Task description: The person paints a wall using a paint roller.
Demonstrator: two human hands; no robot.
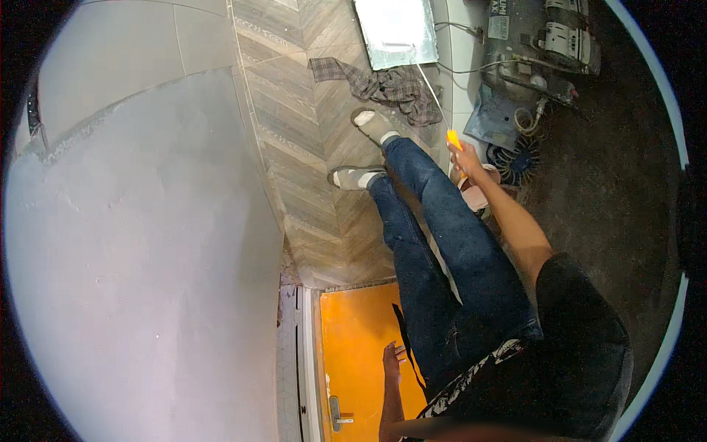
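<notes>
Paint roller (434,97): my right hand (465,158) clamps its yellow handle (453,137), far end over near edge of paint tray (377,61). Probably light, stiff, slippery if wet; hold by handle. Left hand (394,356) empty, fingers apart.

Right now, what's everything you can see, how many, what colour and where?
floor: 1, brown-grey zigzag, middle
tray: 1, white, top middle
tool: 1, yellow handle, pale rod, reaching the tray
cloth: 1, grey plaid, below the tray
machine: 1, dark, top right
cables: count unclear, dark, by the machine
sheet: 1, blue-grey, below the machine
coil: 1, dark blue, below the sheet
unclear thing: 1, pinkish, below left of the coil
surface: 1, grey, left
door: 1, orange, bottom middle
door handle: 1, silver, on the door
shoes: 2, greyish, on the floor
jeans: 1 pair, dark blue, middle
shirt: 1, black, lower right
right grip: 1, bare, around the yellow handle
left grip: 1, bare, in front of the door, seemingly empty
</notes>
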